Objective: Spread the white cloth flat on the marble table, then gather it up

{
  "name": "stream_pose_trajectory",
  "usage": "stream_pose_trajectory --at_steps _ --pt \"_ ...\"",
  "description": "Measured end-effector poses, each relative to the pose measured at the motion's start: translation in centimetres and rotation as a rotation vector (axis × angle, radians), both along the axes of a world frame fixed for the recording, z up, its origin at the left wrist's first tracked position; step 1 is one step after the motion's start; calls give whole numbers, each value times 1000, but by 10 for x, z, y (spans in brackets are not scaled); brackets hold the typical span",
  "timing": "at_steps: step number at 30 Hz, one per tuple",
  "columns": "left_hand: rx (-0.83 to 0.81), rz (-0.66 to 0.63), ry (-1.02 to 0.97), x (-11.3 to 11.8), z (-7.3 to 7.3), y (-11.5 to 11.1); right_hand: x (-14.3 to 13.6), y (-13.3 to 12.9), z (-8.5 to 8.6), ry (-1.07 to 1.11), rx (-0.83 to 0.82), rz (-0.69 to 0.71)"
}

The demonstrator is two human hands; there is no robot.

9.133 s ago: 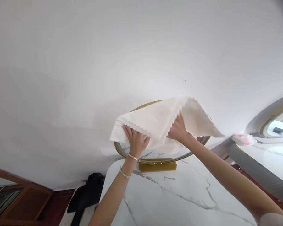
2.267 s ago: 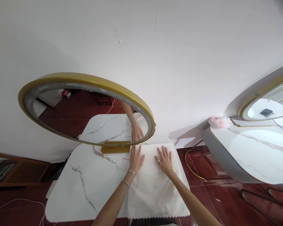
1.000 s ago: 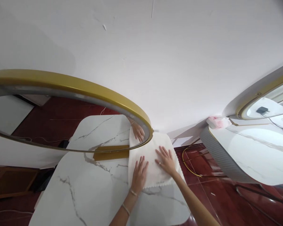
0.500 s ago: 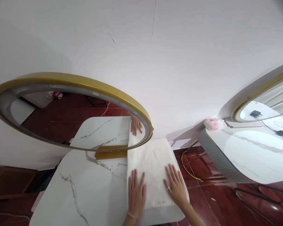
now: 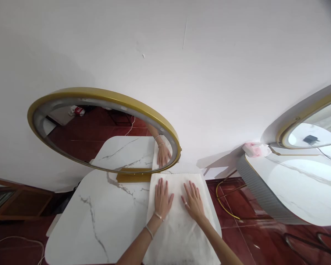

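Note:
A white cloth [image 5: 179, 235] lies flat over the right end of the marble-patterned table [image 5: 71, 228], its scalloped far edge short of the wall. My left hand [image 5: 162, 198] rests palm down on the cloth's left part, fingers stretched toward the wall, with bracelets at the wrist. Beside it on the right, my right hand [image 5: 193, 201] also lies flat on the cloth, fingers spread and a ring on one finger. Neither hand grips the fabric. The cloth's near end runs out of the picture at the bottom.
A gold-framed oval mirror [image 5: 113, 96] stands at the table's back on a gold base [image 5: 134, 177]. To the right is a second marble-topped table [image 5: 298, 184] with a pink-and-white packet [image 5: 256, 149] and a black adapter [image 5: 311, 139]. A wooden shelf [image 5: 24, 202] stands at the left.
Both hands have moved forward toward the wall, with the cloth under them. Its far edge now shows scallops, and its near end extends over the table's front. The camera view has shifted slightly.

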State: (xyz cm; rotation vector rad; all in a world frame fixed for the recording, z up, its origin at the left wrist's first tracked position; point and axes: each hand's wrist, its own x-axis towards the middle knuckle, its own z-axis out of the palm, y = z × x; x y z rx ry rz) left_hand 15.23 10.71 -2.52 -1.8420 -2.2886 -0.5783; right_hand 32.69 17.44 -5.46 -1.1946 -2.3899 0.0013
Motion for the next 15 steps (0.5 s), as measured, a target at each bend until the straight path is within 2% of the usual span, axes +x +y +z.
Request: stream_pose_trajectory --at_steps 3,5,11,13,15 --pt "-19 4 20 -8 -10 32 -26 43 0 -64 -22 -9" --pt "-47 17 -3 -13 -12 53 -35 68 0 -95 -75 -2" --pt "-89 -8 -44 -44 -2 123 -57 129 -2 -83 -194 -75" --pt "-97 -32 -46 -49 2 133 -62 141 -3 -62 -219 -109" --pt "-105 -61 -42 -46 5 128 -59 142 -2 -36 -229 -121"
